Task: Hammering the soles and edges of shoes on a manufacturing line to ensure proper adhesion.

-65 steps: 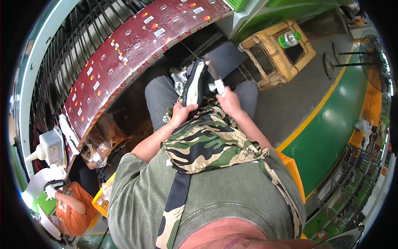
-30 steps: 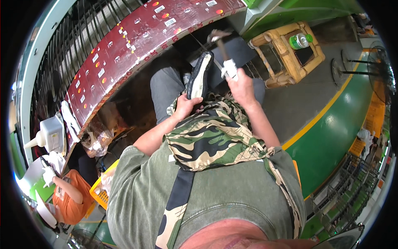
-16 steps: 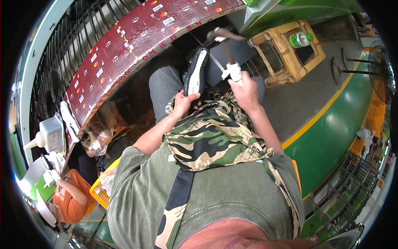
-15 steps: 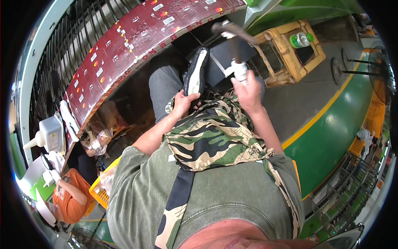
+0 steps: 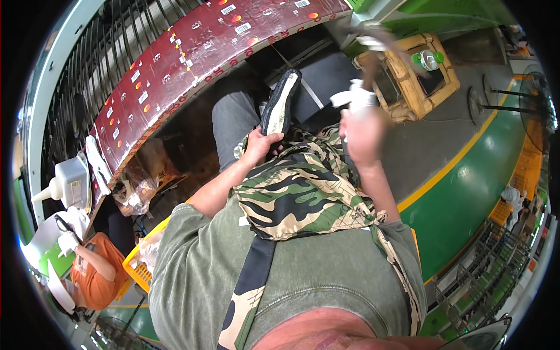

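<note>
Just beyond the far edge of the camouflage apron, a dark shoe is tilted with its pale underside showing; the left hand pinches its near end, thumb on the underside, seemingly to steady it while leaving the rest exposed. Beyond the apron and to its right, the blurred right hand is wrapped round the white-bound handle of a hammer, held low, probably for swing; the red-covered bench lies beyond the apron, leftward.

**Camo apron, black/cream shoe**

Apron: green, black, tan blotches. Shirt: faded olive. Trousers: grey. Hammer: white grip, brown shaft. Bench: maroon, orange dots, white labels. Stool: tan. Bottle: green cap. Floor: grey and green, yellow stripe.
</note>
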The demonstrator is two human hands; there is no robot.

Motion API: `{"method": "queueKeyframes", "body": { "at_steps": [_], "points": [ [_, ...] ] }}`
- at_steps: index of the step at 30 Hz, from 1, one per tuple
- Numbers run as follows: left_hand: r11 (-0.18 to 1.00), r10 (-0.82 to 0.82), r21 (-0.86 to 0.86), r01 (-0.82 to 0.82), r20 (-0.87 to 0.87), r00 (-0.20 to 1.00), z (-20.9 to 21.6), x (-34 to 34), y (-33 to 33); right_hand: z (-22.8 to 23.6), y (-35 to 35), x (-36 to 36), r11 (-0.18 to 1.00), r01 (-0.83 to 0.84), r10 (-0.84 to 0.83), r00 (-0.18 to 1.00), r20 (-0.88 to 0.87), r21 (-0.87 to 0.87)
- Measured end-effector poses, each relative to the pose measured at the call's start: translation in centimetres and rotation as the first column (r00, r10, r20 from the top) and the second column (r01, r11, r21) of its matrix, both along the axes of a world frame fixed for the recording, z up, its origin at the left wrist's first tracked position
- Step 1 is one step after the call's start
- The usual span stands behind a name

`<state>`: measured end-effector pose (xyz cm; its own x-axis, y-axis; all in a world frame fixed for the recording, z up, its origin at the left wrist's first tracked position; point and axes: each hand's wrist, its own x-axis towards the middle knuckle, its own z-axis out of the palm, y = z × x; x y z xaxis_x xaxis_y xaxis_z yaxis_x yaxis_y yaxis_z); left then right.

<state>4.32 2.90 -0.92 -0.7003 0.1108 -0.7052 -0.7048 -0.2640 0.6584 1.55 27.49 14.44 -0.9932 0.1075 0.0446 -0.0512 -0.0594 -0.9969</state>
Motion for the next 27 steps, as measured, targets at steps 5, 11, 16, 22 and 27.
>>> {"method": "queueKeyframes", "body": {
  "at_steps": [5,11,16,22,27],
  "points": [
    [1.0,-0.008,0.022,0.008,0.005,1.0,-0.2,-0.1,-0.3,-2.7,-1.0,0.6,0.995,0.097,-0.102,0.954,-0.282,-0.032],
    [0.998,-0.053,-0.043,0.05,-0.063,0.997,-0.1,0.0,0.2,-12.5,0.2,3.6,0.652,-0.317,0.139,0.943,0.302,0.689],
    [0.999,-0.028,-0.038,0.029,0.035,0.999,0.8,0.0,-0.1,-2.9,-0.1,1.5,0.881,-0.056,0.106,0.991,-0.082,0.469],
    [0.999,-0.039,0.023,0.038,0.033,0.999,-0.4,-0.8,0.4,-11.3,0.6,2.9,0.965,0.033,0.0,0.992,-0.126,0.259],
    [0.998,-0.054,-0.027,0.054,-0.022,0.998,-0.4,-0.5,-0.5,-13.5,0.5,2.6,0.785,-0.192,0.08,0.974,0.212,0.588]
  ]
}}
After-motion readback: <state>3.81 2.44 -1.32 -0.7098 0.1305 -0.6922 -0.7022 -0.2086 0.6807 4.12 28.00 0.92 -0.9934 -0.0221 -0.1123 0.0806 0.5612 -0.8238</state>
